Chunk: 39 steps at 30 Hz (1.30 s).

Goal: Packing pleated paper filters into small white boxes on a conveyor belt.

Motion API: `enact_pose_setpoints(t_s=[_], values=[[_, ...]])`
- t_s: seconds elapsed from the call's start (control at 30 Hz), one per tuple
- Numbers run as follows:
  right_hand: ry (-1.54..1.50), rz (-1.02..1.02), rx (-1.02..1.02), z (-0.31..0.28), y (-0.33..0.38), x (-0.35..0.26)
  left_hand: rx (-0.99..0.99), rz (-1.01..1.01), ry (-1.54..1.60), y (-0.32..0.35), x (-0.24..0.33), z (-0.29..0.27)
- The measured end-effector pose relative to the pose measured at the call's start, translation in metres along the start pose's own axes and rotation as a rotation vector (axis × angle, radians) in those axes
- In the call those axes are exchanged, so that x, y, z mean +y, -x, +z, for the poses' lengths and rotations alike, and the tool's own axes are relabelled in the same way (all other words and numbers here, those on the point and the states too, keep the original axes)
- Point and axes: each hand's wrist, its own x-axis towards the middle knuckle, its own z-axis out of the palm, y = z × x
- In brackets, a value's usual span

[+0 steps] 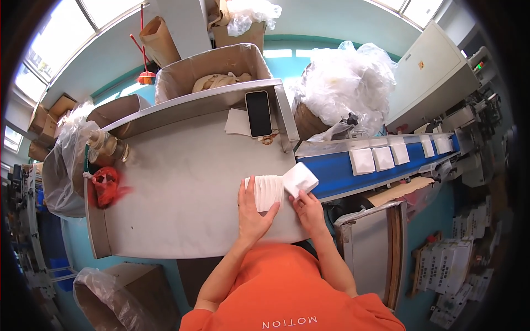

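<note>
A row of white paper napkins, folded square and packed side by side, rests on the metal table just in front of me. My left hand is closed around its near end, fingers on the left side and thumb on the right. To the right, my right hand pinches the near edge of a white folded napkin, which tilts where the table meets the belt. Whether that napkin is a single one or a small stack, I cannot tell. Its left corner reaches the row.
Several white napkins lie spaced along a blue conveyor belt at right. The metal table has raised edges. A phone lies on it at the back, and a red plastic bag hangs at its left end. Cartons stand behind.
</note>
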Motion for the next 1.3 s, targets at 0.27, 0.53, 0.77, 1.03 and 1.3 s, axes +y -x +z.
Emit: enact_pose_setpoints(t_s=[0.27,0.53,0.77,1.03,1.3], values=[[0.509,-0.091,-0.169,0.045,0.023,-0.007,-0.067,0.024,0.117,0.002,0.002,0.008],[0.188,0.144,-0.097,0.008,0.004,0.0,0.037,-0.031,0.042,0.002,-0.004,0.004],[-0.101,-0.161,0.033,-0.003,-0.027,-0.018,-0.039,-0.088,0.188,0.001,0.008,0.0],[0.695,-0.235,-0.129,0.04,0.025,0.005,-0.218,-0.356,0.56,-0.003,0.0,0.006],[0.293,0.172,-0.104,0.002,0.01,0.005,-0.088,-0.201,0.335,0.001,-0.011,0.006]])
